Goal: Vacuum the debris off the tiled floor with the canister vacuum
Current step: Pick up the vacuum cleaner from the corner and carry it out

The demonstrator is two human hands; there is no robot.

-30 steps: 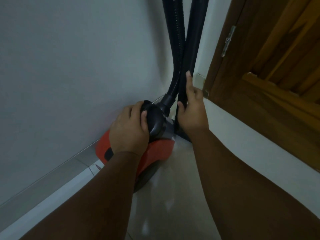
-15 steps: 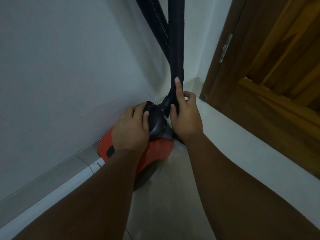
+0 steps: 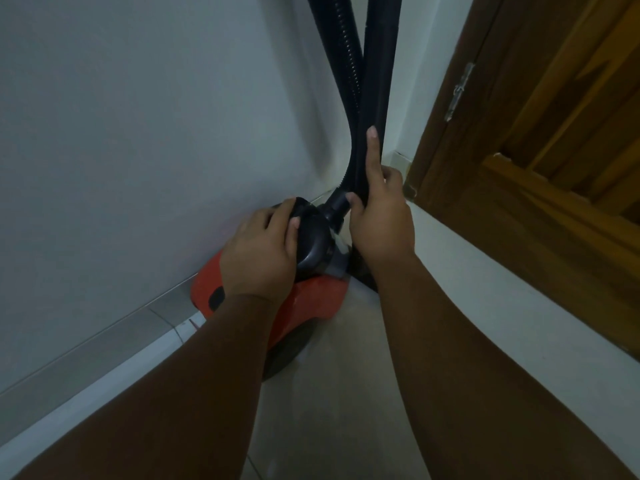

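Observation:
A red canister vacuum (image 3: 311,299) sits on the pale tiled floor (image 3: 339,403) in a narrow corner against the left wall. My left hand (image 3: 263,251) grips the black rounded hose connector (image 3: 311,240) on top of the canister. My right hand (image 3: 381,216) holds the black rigid tube (image 3: 379,64) low down, index finger stretched up along it. A ribbed black hose (image 3: 341,53) rises from the connector and crosses behind the tube out of the top of the view. The nozzle is out of view. I see no debris on the visible floor.
A grey-white wall (image 3: 138,133) runs close on the left with a grey tiled skirting (image 3: 104,337). A wooden door (image 3: 554,150) with a metal hinge (image 3: 459,91) stands at the right above a white ledge (image 3: 519,306). The floor strip between them is narrow.
The view shifted slightly, and the hose and tube lean differently at the top. My right hand stays on the tube and my left hand stays on the connector.

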